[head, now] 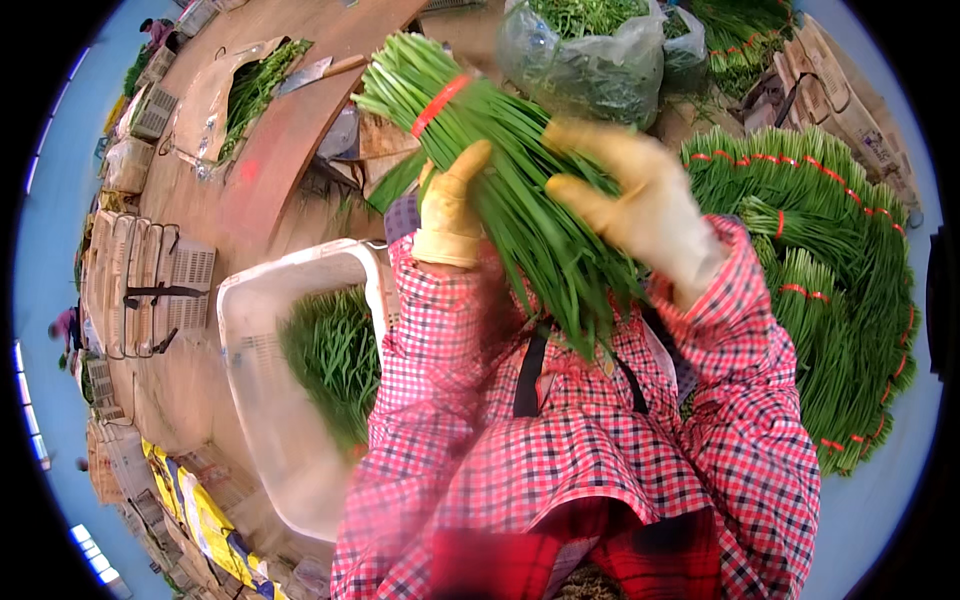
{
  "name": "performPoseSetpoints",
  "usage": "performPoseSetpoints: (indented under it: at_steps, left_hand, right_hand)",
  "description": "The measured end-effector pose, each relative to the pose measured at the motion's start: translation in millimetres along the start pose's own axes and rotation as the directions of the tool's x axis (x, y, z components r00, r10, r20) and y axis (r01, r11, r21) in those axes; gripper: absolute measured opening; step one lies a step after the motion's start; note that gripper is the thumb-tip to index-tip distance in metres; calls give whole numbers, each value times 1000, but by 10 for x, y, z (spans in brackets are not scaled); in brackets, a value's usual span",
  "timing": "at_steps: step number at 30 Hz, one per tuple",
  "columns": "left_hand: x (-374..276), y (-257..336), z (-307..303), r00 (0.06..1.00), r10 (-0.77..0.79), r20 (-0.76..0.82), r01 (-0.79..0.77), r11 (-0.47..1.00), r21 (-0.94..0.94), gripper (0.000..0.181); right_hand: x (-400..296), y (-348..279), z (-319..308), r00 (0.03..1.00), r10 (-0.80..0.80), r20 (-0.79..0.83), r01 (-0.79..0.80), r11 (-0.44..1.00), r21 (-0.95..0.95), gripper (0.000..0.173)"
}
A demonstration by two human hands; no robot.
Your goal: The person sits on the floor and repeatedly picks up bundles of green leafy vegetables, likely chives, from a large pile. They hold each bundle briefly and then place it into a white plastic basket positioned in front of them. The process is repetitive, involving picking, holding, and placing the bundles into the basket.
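Note:
A thick bundle of garlic chives (517,176) lies diagonally in front of my chest, pale cut ends at the upper left. A red band (441,105) circles it near those ends. My left hand (451,206), in a yellow work glove, grips the bundle just below the band, thumb on top. My right hand (630,195), in the same kind of glove, is blurred by motion. Its spread fingers are over the right side of the leaves; whether they press on them is unclear. The leaf tips hang loose towards my checked top.
Left of me stands a white plastic crate (251,345) with chives inside. A large pile of banded chives (847,300) rises on the right. A broad-bladed knife (319,73) rests on a board (315,142). Clear plastic bags (585,71) of greens stand ahead; stacked crates (150,285) are farther left.

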State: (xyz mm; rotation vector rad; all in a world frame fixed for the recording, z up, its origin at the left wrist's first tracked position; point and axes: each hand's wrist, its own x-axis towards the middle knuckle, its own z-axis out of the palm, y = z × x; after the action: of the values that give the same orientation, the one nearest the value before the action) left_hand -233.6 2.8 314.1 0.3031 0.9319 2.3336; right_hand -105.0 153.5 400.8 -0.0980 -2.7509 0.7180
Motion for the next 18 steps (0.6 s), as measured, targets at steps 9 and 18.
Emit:
performPoseSetpoints:
  at_steps: [9, 18]
  left_hand:
    - [43, 110, -525, 985, -167, 34, 148, 937, 316, 32]
    - [139, 51, -1198, 986, 103, 129, -155, 847, 508, 34]
  right_hand:
    - [192, 609, 321, 832, 135, 538, -430, 769, 473, 68]
    - [505, 309, 117, 821, 104, 561, -377, 838, 396, 68]
